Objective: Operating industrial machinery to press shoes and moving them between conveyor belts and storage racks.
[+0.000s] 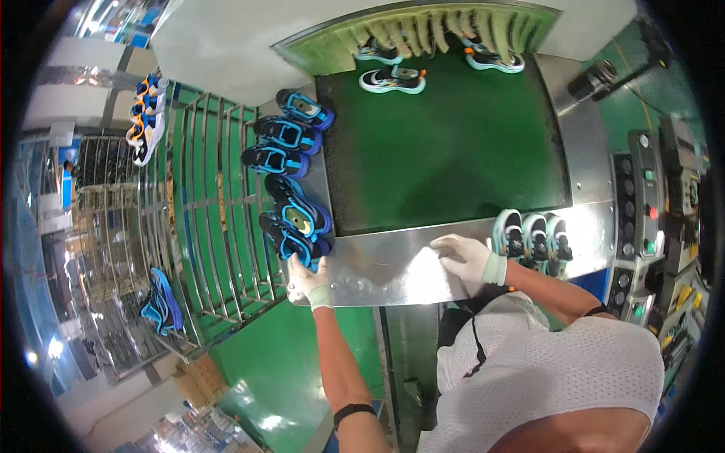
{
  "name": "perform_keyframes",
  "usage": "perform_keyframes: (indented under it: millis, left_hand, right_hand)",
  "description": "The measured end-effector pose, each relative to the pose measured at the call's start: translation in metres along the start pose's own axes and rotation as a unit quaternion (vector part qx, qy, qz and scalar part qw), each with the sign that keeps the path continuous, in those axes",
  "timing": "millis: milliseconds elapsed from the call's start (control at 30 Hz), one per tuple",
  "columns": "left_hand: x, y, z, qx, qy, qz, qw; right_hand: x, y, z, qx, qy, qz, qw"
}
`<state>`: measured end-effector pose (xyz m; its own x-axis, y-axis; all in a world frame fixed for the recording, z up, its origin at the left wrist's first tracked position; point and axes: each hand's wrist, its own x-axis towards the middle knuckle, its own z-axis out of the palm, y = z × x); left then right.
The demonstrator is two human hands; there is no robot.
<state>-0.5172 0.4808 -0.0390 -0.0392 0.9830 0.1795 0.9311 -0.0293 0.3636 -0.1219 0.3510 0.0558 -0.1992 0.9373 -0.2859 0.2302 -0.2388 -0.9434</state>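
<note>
My left hand (pixel 306 281), in a white glove, has its fingers and thumb around the near end of a black and blue sneaker (pixel 285 235). That sneaker is the closest of several in a row along the left metal edge of the conveyor. My right hand (pixel 467 259), also gloved in white, hovers at the front metal ledge (pixel 370 260) with its fingers stretched out and nothing in them. Just right of it stand three black sneakers with pale mint soles (pixel 535 235), side by side on the ledge.
A green conveyor belt (pixel 453 151) carries more sneakers (pixel 393 80) near a strip-curtained opening (pixel 423 32). To the left is a metal rack (pixel 219 204) with a blue sneaker (pixel 162 302) and several white-and-orange ones (pixel 147 121). A control panel (pixel 642 196) stands at right.
</note>
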Motion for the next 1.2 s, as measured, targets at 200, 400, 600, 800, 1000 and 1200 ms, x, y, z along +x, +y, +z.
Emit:
perform_keyframes:
  millis: [200, 400, 600, 800, 1000, 1200]
  left_hand:
    - [-0.090, 0.082, -0.045, -0.165, -0.042, -0.043, 0.984]
    - [-0.253, 0.107, 0.005, -0.227, -0.312, 0.020, 0.922]
    - [-0.334, 0.157, 0.017, -0.232, -0.387, 0.083, 0.888]
    - [-0.264, 0.284, 0.028, -0.307, -0.400, 0.017, 0.863]
    - [-0.229, 0.370, 0.107, -0.171, -0.372, -0.013, 0.912]
    - [-0.236, 0.396, 0.105, -0.176, -0.433, -0.055, 0.883]
  right_hand:
    - [-0.109, 0.004, -0.041, 0.007, 0.238, 0.089, 0.967]
    - [-0.259, 0.098, -0.053, 0.030, 0.462, 0.190, 0.866]
    - [-0.323, 0.173, -0.048, 0.045, 0.475, 0.258, 0.840]
    - [-0.272, 0.215, -0.079, 0.067, 0.469, 0.184, 0.861]
    - [-0.247, 0.212, -0.096, 0.060, 0.351, 0.210, 0.910]
    - [-0.252, 0.196, -0.118, 0.002, 0.358, 0.245, 0.901]
